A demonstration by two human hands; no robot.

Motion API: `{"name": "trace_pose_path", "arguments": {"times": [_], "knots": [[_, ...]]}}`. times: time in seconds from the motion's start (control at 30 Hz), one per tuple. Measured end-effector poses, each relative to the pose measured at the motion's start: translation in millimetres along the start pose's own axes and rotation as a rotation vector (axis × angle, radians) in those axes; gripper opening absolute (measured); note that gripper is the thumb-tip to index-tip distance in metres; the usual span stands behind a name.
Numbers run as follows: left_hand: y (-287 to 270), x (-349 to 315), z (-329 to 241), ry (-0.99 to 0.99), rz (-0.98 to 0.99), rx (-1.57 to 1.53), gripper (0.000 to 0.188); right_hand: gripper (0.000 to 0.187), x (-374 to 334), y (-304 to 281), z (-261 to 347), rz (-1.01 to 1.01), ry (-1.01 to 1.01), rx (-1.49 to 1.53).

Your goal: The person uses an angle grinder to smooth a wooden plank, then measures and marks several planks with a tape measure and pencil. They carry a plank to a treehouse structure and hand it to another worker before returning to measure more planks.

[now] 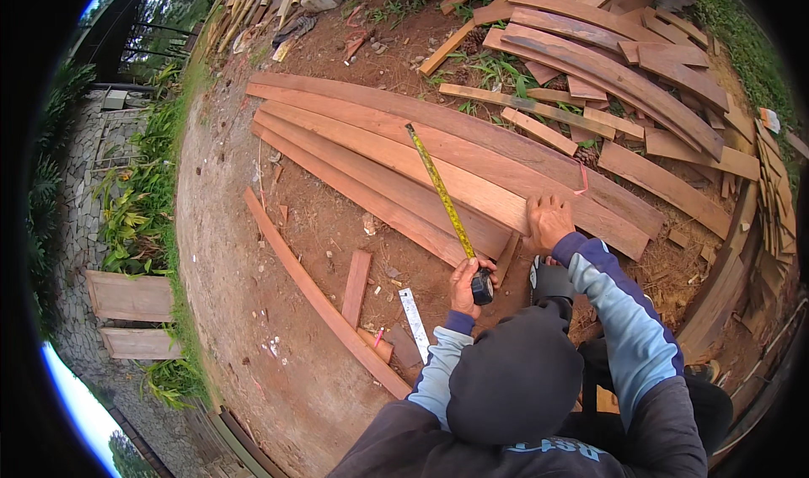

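My left hand (pixel 463 288) is closed around a black tape measure (pixel 482 287). Its yellow blade (pixel 442 187) runs out up and to the left, lying across the reddish-brown planks. At the near end of a long plank (pixel 413 162), my right hand (pixel 550 223) grips the wood, fingers over the top edge. Beside that plank lie a wide board (pixel 472 154) on its far side and another plank (pixel 362 170) on its near side. A metal ruler (pixel 413 322) rests on the dirt close to my left forearm.
Cut boards (pixel 624 65) form a large untidy pile at the upper right. One long narrow strip (pixel 316 297) and a short wood piece (pixel 356 288) lie on the dirt to the left. Two panels (pixel 131 296) stand past the grass edge.
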State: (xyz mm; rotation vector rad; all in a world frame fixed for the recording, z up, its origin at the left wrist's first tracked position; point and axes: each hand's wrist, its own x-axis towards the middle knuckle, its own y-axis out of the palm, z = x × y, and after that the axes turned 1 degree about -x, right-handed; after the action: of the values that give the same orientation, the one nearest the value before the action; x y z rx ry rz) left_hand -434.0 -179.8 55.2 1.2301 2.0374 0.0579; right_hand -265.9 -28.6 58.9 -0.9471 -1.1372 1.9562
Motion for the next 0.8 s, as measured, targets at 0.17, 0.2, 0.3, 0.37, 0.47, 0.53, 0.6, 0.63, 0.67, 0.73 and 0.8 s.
{"name": "trace_pose_path", "arguments": {"times": [0.17, 0.2, 0.3, 0.37, 0.47, 0.53, 0.6, 0.63, 0.67, 0.73, 0.8], "knots": [[35.2, 10.2, -8.3, 0.052, 0.098, 0.112, 0.022, 0.059, -107.3, -104.2, -113.0, 0.15, 0.047, -0.201], [28.0, 18.4, -3.7, 0.061, 0.134, 0.09, 0.023, 0.057, -135.5, -125.8, -128.4, 0.171, 0.06, -0.236], [41.2, 38.4, -5.1, -0.163, 0.242, -0.148, 0.026, 0.058, -230.7, -162.0, -182.1, 0.246, 0.199, -0.44], [39.5, 74.1, 1.1, -0.251, 0.439, -0.267, 0.026, 0.058, -293.3, -180.2, -213.8, 0.207, 0.306, -0.469], [82.6, 92.2, 10.8, -0.161, 0.365, -0.279, 0.028, 0.061, -378.4, -185.3, -248.3, 0.186, 0.549, -0.545], [93.7, 95.3, 19.3, -0.172, 0.374, -0.255, 0.029, 0.064, -412.7, -176.5, -268.3, 0.133, 0.65, -0.497], [102.6, 92.4, 26.6, -0.202, 0.379, -0.212, 0.029, 0.063, -434.4, -154.1, -284.0, 0.18, 0.727, -0.494], [106.7, 95.0, 30.5, -0.243, 0.38, -0.159, 0.029, 0.062, -442.2, -139.1, -293.8, 0.21, 0.757, -0.491], [110.9, 97.9, 36.0, -0.283, 0.379, -0.108, 0.029, 0.06, -450.1, -125.1, -303.6, 0.24, 0.786, -0.491], [119.0, 98.1, 47.2, -0.338, 0.374, 0.007, 0.029, 0.061, -463.2, -81.4, -323.5, 0.227, 0.851, -0.549], [137.1, 103.2, 56.8, -0.453, 0.385, 0.173, 0.027, 0.064, -471.7, -45.7, -325.2, 0.104, 1.013, -0.533]]}}
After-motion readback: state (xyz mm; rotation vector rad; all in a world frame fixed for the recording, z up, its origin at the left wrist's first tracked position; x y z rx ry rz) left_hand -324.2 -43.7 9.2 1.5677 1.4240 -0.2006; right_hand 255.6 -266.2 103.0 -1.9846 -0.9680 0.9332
